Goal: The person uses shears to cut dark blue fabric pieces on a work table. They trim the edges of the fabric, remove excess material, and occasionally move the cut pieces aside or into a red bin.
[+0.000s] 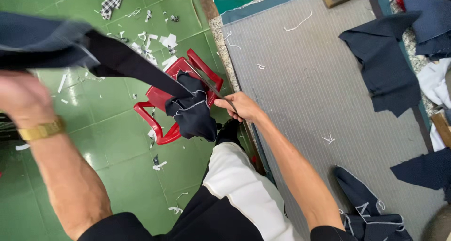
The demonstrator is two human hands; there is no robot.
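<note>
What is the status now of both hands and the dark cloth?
Left hand raised, gripping long dark navy cloth strip. Right hand holds metal scissors, cutting at strip. Red plastic stool below, scraps on green floor tiles.

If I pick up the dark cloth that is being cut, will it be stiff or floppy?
Probably floppy: the dark cloth stretches from the left hand and its free end droops in folds over the red stool. Likely light too, since one hand holds it up while the right hand works the scissors.

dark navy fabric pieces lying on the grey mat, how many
4: one large dark navy fabric piece upper right, one at the top-right corner, one at the right edge, one white-stitched bottom right. Others may be cropped.
</note>
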